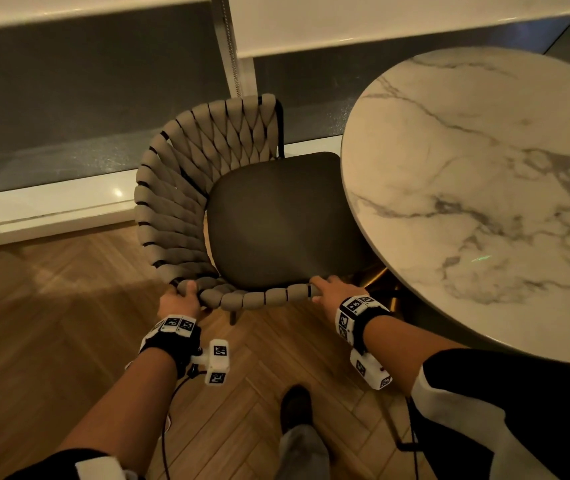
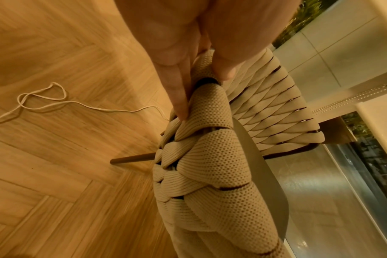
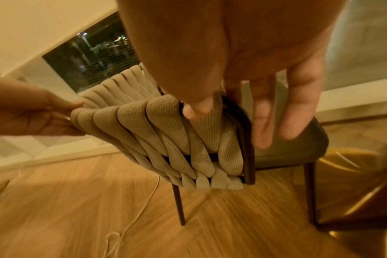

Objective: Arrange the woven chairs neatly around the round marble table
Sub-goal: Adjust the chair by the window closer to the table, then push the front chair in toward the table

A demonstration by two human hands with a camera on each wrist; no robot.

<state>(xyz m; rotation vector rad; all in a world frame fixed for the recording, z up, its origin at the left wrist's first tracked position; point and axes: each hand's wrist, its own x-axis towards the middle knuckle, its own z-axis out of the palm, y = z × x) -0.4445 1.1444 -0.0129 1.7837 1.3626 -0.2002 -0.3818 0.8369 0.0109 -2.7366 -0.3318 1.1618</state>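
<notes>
Under the marble table (image 1: 484,202), the chair (image 1: 179,202) seat's edge hides.

Under me runs a herringbone wood floor (image 1: 51,323) — a thin white cable (image 2: 44,103) lies looped on it, and my dark shoe (image 1: 295,407) stands there.

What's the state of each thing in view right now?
woven chair: upright on the floor, seat partly under the table edge
left hand: grips the chair's woven rim
right hand: grips the rim's end by the frame
marble table: top bare
white cord: loose on the floor
</notes>
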